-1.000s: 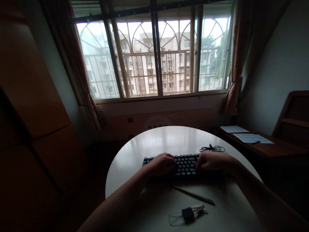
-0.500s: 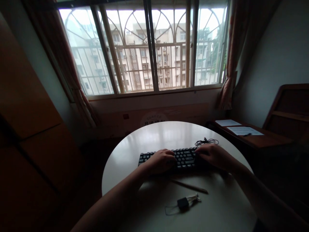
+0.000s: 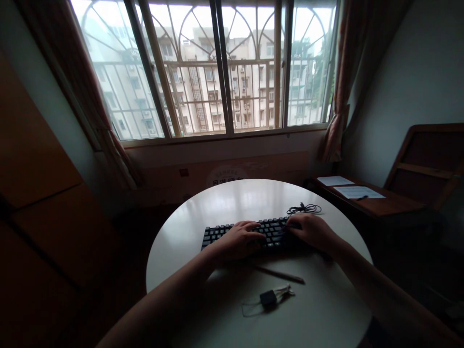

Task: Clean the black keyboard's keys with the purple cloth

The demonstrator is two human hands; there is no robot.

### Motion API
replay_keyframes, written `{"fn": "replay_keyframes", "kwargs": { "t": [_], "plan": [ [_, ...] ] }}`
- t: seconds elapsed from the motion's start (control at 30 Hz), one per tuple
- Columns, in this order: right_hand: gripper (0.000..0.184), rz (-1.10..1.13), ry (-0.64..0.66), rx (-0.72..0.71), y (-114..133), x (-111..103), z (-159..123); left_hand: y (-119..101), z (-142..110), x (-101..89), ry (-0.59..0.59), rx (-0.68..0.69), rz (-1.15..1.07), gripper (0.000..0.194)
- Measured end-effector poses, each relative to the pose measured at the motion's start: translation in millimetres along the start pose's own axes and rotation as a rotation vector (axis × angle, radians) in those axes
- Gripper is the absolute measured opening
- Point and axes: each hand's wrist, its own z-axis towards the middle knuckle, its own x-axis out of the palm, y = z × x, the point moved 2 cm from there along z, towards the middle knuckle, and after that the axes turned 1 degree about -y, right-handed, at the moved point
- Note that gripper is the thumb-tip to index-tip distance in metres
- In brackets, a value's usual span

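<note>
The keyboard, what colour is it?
The keyboard is black; it shows best in the head view.

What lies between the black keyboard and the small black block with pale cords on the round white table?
A long, thin, brownish stick lies slantwise between them, as the head view shows.

Left hand [image 3: 243, 238]: palm down, fingers spread and slightly bent, forearm angled in from lower left. Right hand [image 3: 308, 229]: fingers curled inward, wrist bent, forearm angled in from lower right. Both forearms bare.
</note>
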Motion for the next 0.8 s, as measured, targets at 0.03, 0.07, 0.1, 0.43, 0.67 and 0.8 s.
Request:
{"fn": "replay_keyframes", "kwargs": {
  "t": [0.03,0.07,0.1,0.43,0.67,0.8],
  "plan": [
    [0.020,0.015,-0.088,0.017,1,-1,0,0,0,0.3,0.004,-0.001,0.000,0.035],
    [0.021,0.028,-0.171,0.035,2,-2,0,0,0,0.8,0.005,0.000,0.002,0.036],
    [0.022,0.036,-0.234,0.050,3,-2,0,1,0,1.7,0.007,0.003,0.002,0.037],
    [0.023,-0.031,0.144,-0.080,11,12,1,7,0,8.3,0.043,-0.014,-0.022,0.043],
    [0.025,0.093,0.190,-0.205,16,20,-2,9,0,5.9,0.048,-0.029,-0.052,0.048],
    [0.026,0.081,0.187,-0.246,24,28,-2,10,0,6.7,0.058,-0.052,-0.065,0.049]
  ]
}}
